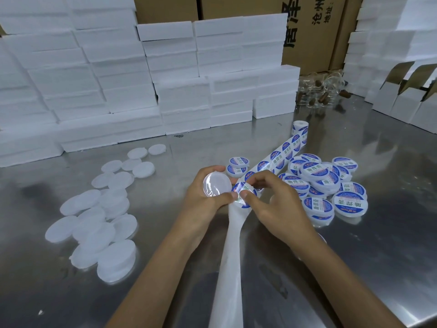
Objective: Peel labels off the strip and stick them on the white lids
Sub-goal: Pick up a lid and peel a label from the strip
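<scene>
Gripping a round white lid [217, 185] in its curled fingers, the left hand [203, 197] holds the lid face up above the steel table [354, 268], its thumb pressed onto the label strip [272, 159] right beside the lid's edge. The right hand [272, 200] pinches a blue-and-white round label [243, 194] between thumb and forefinger at the point where the strip bends over; the label looks partly lifted from its backing, though how far it is free cannot be told. From the hands the spent white backing [230, 256] hangs down toward the person, bare of labels. The unused part of the strip runs away up and to the right across the table, carrying a row of labels, and ends in a small label roll [300, 129] standing near the foam blocks.

Just right of the hands lies a heap of labelled lids [331, 183], some stacked and tilted on one another; two more labelled lids [237, 165] sit stacked just behind the left hand's fingers. Well apart to the left, unlabelled white lids [104, 221] are scattered and overlapping on the table. Stacked white foam blocks [118, 79] line the far edge, with brown cardboard cartons [314, 31] behind them, a cluster of clear glass jars [321, 91] at the back, and open white boxes [406, 100] at the right.
</scene>
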A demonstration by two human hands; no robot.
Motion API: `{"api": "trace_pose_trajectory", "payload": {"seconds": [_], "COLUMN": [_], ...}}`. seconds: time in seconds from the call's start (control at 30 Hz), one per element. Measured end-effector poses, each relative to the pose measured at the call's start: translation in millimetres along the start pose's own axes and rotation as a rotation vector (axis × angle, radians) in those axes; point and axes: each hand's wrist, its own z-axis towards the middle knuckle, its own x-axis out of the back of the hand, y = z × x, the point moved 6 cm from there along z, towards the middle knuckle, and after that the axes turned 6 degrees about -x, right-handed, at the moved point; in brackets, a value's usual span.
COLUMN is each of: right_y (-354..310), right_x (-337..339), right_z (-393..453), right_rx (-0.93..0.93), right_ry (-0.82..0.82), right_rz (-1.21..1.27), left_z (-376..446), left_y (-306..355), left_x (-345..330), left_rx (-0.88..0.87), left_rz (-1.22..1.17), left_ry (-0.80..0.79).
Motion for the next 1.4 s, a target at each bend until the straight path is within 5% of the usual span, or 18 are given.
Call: {"api": "trace_pose_trajectory", "payload": {"seconds": [0.23, 0.5, 0.77, 0.9, 1.07, 1.4], "right_y": [-0.7, 1.3, -11.3, -22.0, -52.7, -43.0], "right_x": [-7.5, -16.2, 7.1, 6.6, -22.8, -49.5], "right_z": [-4.2, -8.4, -5.4, 1.8, 20.2, 25.7], "right_rx": [0.003, -0.108, -0.053, -0.09, -0.071, -0.065], "right_ry": [-0.109, -0.316, -0.195, -0.178, -0.216, -0.093], "right_rz": [-0.067, 0.14, 0.517, 0.594, 0.568, 0.468], "left_z": [-3.4, -3.8, -4.0, 2.3, -1.2, -0.8], "left_y": [-0.2, -7.6, -2.0, 13.6, 22.7, 20.7], "left_x": [-2.6, 7.0, 12.3, 12.6, 7.5, 5.6], "left_rx": [0.099, 0.15, 0.072, 0.079, 0.121, 0.137], "left_rz": [-0.15, -0.035, 0.131, -0.177, -0.585, -0.546], "left_ry": [0.019, 0.105, 0.184, 0.248, 0.131, 0.12]}}
